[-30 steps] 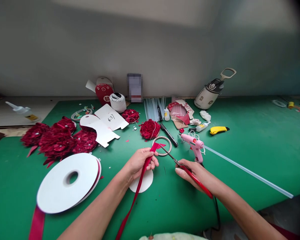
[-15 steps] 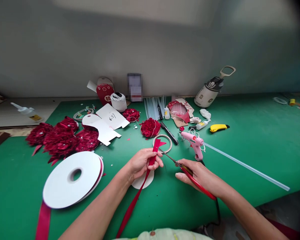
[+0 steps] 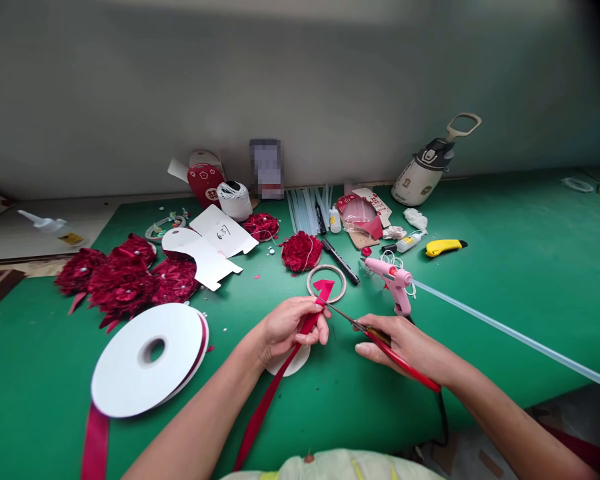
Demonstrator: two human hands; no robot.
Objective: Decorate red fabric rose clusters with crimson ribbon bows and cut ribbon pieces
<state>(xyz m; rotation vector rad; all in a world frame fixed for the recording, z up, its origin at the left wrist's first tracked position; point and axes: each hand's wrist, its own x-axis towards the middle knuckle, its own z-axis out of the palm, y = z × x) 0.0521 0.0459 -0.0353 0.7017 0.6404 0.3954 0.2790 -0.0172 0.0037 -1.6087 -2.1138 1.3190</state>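
Observation:
A dark red ribbon (image 3: 266, 408) rises from the front edge into my left hand (image 3: 291, 328), which pinches it close to its end. The ribbon's tip stands above the fingers, folded to one side, over a tape ring (image 3: 343, 283). My right hand (image 3: 397, 343) grips red-handled scissors (image 3: 405, 368); their blades point left and meet the ribbon just above my left fingertips. Under the left hand lies a white round disc (image 3: 297, 362), partly covered. Left of my left forearm stands a white ribbon spool (image 3: 125, 360) with red ribbon hanging off it.
Red fabric flowers (image 3: 123, 287) lie behind the spool, and another red flower (image 3: 301, 252) sits beyond the tape ring. To the right are a pink glue gun (image 3: 387, 275) with a long glue stick (image 3: 510, 333), a yellow cutter (image 3: 443, 249) and a bottle (image 3: 420, 177).
The ribbon's upright end has tipped over to the right, and the scissor blades now lie across the ribbon lower down. The whole view has shifted slightly.

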